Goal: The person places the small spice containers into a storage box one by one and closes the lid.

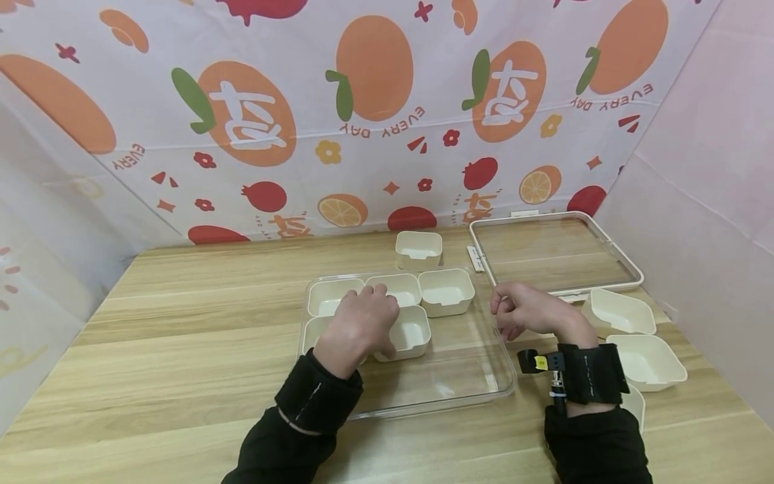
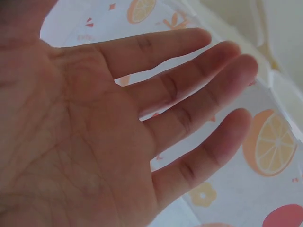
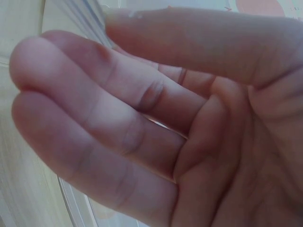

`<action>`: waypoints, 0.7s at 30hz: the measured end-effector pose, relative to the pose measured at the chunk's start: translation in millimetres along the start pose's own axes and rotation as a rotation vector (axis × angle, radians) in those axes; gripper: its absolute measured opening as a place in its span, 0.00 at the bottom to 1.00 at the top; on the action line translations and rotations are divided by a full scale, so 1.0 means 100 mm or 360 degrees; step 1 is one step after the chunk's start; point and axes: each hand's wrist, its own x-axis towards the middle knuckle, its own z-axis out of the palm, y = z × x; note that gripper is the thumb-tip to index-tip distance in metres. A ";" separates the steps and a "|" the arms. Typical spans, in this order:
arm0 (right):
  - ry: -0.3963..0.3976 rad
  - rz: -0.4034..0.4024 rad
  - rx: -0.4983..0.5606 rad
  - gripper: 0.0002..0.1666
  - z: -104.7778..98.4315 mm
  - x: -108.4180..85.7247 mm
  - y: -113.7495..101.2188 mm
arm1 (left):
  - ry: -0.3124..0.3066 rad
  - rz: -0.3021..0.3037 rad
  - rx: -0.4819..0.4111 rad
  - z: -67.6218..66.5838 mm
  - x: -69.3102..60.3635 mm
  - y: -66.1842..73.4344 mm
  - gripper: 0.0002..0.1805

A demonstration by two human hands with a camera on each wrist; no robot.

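A clear plastic tray [image 1: 450,349] lies on the table, with several small cream boxes set in its back and left parts. My left hand [image 1: 363,323] is over the boxes, reaching across the front ones; its thumb is by the front middle box [image 1: 414,334]. In the left wrist view its fingers [image 2: 189,118] are extended and apart; whether they touch a box is hidden. My right hand [image 1: 529,310] pinches the tray's right rim between thumb and index finger, and in the right wrist view the other fingers [image 3: 94,146] are curled below that clear edge.
Behind the tray stands one cream box [image 1: 419,251]. A clear lid with a white frame [image 1: 556,252] lies at the back right. More cream boxes [image 1: 647,363] lie beside my right forearm. A fruit-print cloth [image 1: 375,168] hangs behind the table.
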 end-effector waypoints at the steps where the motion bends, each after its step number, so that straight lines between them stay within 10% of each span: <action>1: 0.0001 0.0004 -0.0002 0.06 0.00 0.00 0.00 | 0.0007 0.0002 -0.0001 -0.02 -0.02 0.00 0.27; 12: -0.0014 0.0008 0.0008 0.06 0.01 0.02 0.02 | 0.0273 0.0148 0.0005 -0.26 -0.17 -0.12 0.32; 21: 0.0004 0.0011 -0.0018 0.05 -0.01 0.01 0.02 | 0.0278 0.0207 -0.0058 -0.57 0.11 -0.30 0.25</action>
